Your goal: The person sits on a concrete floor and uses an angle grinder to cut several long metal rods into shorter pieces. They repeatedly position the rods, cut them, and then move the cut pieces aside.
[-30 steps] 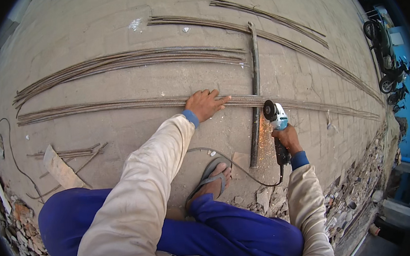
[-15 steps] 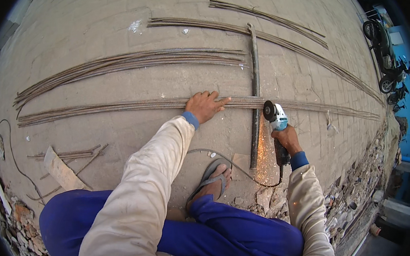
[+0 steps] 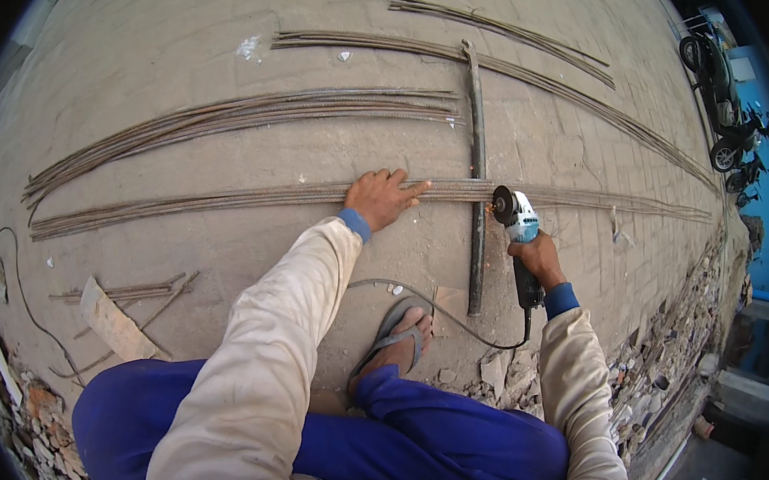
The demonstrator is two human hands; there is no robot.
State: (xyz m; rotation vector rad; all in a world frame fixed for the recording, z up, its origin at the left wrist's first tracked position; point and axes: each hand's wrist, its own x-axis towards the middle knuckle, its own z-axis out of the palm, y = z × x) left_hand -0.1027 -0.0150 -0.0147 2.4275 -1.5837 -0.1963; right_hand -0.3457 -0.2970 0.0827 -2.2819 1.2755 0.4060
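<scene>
My left hand (image 3: 382, 198) lies across a bundle of thin steel rebars (image 3: 242, 200), palm down, fingers apart and pressing on them. An angle grinder (image 3: 523, 240), white and teal with a black rear body, is gripped in my right hand (image 3: 539, 259). Its dark disc (image 3: 502, 205) meets the near side of the bundle, just right of a dark metal bar (image 3: 478, 268) that lies crosswise beneath the rebars. A few small sparks show at the disc's left edge. From the grinder's rear a black cord (image 3: 467, 329) curves left behind my sandalled foot (image 3: 398, 336).
More rebar bundles lie beyond, at far left (image 3: 206, 118) and far right (image 3: 565, 93). Short rod pieces and a flat tan scrap (image 3: 116, 319) sit near my left knee. Broken rubble (image 3: 659, 399) lines the lower right; motorbikes (image 3: 718, 97) stand by a blue wall.
The bright orange spray of sparks below the grinder has died down to a few at the disc. Both hands have stayed nearly in place.
</scene>
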